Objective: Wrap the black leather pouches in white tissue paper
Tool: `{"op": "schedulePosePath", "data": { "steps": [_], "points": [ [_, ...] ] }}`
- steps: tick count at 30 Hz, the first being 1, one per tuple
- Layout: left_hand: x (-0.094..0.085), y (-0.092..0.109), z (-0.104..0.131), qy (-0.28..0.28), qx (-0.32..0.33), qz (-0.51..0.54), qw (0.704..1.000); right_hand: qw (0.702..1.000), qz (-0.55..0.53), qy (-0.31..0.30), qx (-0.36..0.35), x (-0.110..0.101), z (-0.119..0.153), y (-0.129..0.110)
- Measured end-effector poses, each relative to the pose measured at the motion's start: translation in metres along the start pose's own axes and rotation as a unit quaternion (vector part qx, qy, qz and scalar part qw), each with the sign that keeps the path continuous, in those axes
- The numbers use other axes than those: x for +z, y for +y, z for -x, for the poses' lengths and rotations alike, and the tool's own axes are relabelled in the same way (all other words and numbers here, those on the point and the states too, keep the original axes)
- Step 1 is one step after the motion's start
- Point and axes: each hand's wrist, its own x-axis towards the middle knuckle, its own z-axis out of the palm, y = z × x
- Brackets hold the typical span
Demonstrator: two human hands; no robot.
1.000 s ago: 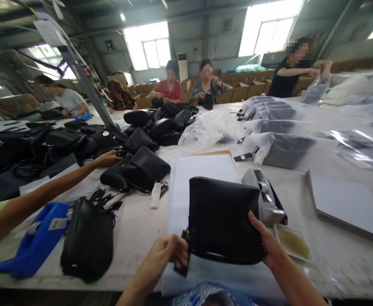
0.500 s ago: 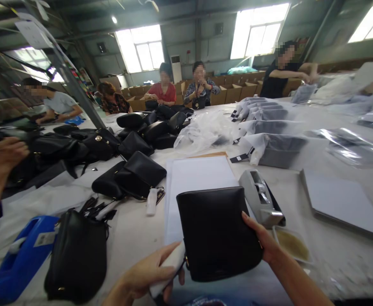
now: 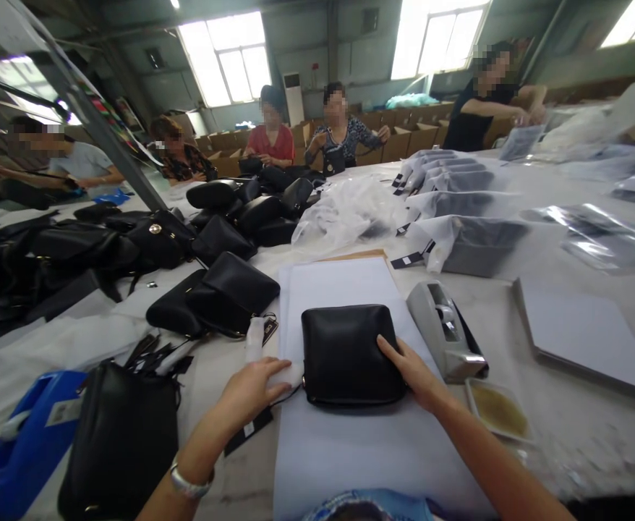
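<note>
A black bag lies flat on a stack of white sheets. My right hand rests on the bag's right side, thumb on top and the other fingers partly hidden at its edge. Left of the bag, my left hand has its fingers apart over a white-wrapped piece joined to the bag by a dark cord. Under my left wrist a black tag lies on the table.
A grey tape dispenser and a small dish sit to the right. More black bags and a blue dispenser are at left. Wrapped bags line the back right. Several people work across the table.
The black bag has gone from raised in my hands to flat on the white sheets. My left hand has opened off the white-wrapped piece. The other person's hand at far left has left view.
</note>
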Motion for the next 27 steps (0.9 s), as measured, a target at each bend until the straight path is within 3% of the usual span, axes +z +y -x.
{"op": "schedulePosePath", "data": {
  "steps": [3,7,10,14,17,21,24,27],
  "points": [
    [0.005,0.007,-0.004,0.047,0.011,0.005,0.999,0.997,0.051,0.014,-0.059,-0.003,-0.002,0.000],
    [0.016,0.037,-0.017,0.107,0.110,0.077,0.985,0.983,0.147,0.048,-0.100,-0.006,-0.006,-0.004],
    [0.033,0.063,-0.030,0.119,0.180,0.081,0.973,0.970,0.206,0.059,-0.110,-0.008,-0.007,-0.005],
    [0.059,0.081,-0.039,0.128,0.199,0.030,0.971,0.946,0.279,0.096,-0.135,-0.018,0.010,-0.002],
    [0.070,0.082,-0.038,0.148,0.194,-0.015,0.970,0.892,0.365,0.127,-0.236,-0.037,0.039,-0.001],
    [0.075,0.078,-0.038,0.168,0.201,-0.060,0.963,0.774,0.470,0.220,-0.362,-0.080,0.080,-0.006],
    [0.076,0.076,-0.039,0.174,0.207,-0.073,0.960,0.703,0.546,0.277,-0.362,-0.113,0.101,0.002],
    [0.078,0.075,-0.040,0.180,0.211,-0.075,0.958,0.661,0.634,0.284,-0.284,-0.133,0.115,0.027]
  ]
}}
